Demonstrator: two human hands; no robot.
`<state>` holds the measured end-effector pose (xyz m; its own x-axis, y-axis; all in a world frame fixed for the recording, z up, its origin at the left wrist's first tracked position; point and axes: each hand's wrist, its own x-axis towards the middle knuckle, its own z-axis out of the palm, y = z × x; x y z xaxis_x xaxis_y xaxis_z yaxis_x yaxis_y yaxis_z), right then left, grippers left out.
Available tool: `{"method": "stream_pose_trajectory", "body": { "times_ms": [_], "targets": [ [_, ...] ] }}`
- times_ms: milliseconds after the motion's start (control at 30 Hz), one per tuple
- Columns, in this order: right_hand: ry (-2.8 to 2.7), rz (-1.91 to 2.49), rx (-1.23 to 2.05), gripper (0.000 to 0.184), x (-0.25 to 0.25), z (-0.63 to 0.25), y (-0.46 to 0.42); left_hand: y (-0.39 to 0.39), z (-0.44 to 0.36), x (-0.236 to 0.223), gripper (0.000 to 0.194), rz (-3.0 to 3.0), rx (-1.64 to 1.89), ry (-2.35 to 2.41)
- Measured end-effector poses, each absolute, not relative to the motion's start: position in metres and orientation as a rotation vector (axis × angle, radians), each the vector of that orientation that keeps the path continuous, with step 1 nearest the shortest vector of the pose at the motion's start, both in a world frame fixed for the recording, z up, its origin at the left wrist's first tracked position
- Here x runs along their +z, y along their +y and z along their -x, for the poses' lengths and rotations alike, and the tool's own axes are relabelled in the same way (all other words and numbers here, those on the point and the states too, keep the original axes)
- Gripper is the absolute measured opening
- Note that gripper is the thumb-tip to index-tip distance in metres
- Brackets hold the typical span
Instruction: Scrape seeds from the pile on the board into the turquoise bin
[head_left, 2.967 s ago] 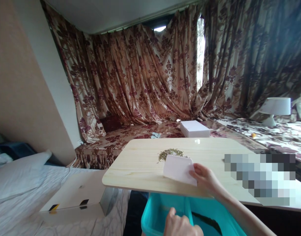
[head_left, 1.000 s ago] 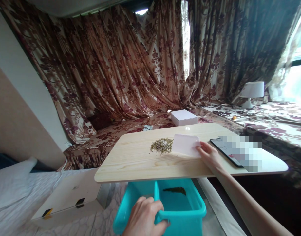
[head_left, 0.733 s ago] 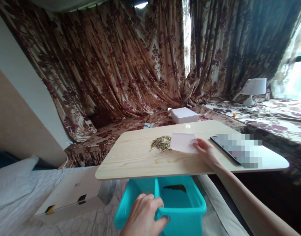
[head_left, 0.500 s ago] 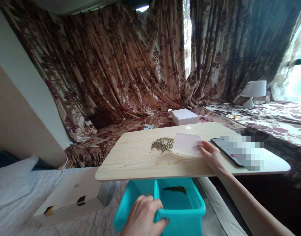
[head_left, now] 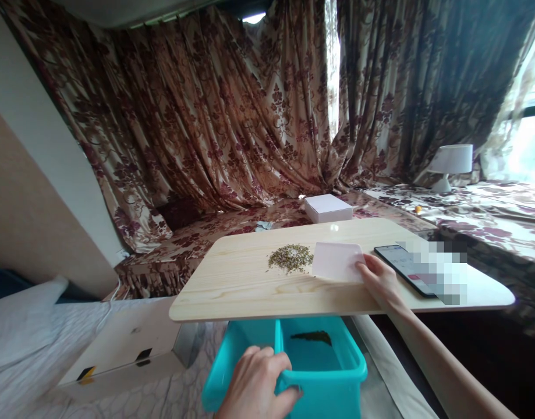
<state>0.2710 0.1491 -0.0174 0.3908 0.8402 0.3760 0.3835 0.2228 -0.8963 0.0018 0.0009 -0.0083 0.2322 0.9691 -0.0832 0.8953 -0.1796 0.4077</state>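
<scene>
A pale, translucent flat sheet (head_left: 337, 262) is pinched at its right end by my right hand (head_left: 381, 282), tilted over the light wooden tabletop (head_left: 232, 285). Close to the sheet's left edge lies a loose pile of small green-brown seeds or grains (head_left: 289, 258). My left hand (head_left: 261, 384) grips the near edge of a turquoise two-compartment bin (head_left: 323, 393), which sits partly under the table's front edge. Inside the bin's right compartment is a dark green heap (head_left: 313, 336). My left hand hides part of the left compartment.
A phone (head_left: 402, 270), partly pixelated, lies right of my right hand. Behind the table is a white box (head_left: 328, 208). A larger white carton (head_left: 127, 343) rests on the bed at left. At the far right stands a white lamp (head_left: 453, 160).
My right hand and the sheet have shifted slightly right, away from the pile, with the sheet a little lower. My left hand keeps its grip on the bin.
</scene>
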Motion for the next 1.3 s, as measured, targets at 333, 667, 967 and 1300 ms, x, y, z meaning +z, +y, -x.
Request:
{"method": "stream_pose_trajectory", "body": {
  "times_ms": [333, 667, 967, 1300],
  "targets": [
    [-1.252, 1.329, 0.571, 0.027, -0.023, -0.268, 0.156, 0.003, -0.001, -0.011, 0.006, -2.224, 0.404, 1.659],
    [-1.160, 1.383, 0.576, 0.025, -0.011, -0.272, 0.137, 0.002, 0.001, -0.009, 0.006, -2.228, 0.424, 1.663],
    [-1.192, 1.344, 0.563, 0.027, -0.026, -0.277, 0.102, 0.002, 0.001, -0.009, 0.007, -2.233, 0.433, 1.655],
    [-1.174, 1.226, 0.735, 0.030, -0.020, -0.255, 0.105, 0.006, 0.006, -0.014, 0.010, -2.234, 0.391, 1.647]
  ]
}}
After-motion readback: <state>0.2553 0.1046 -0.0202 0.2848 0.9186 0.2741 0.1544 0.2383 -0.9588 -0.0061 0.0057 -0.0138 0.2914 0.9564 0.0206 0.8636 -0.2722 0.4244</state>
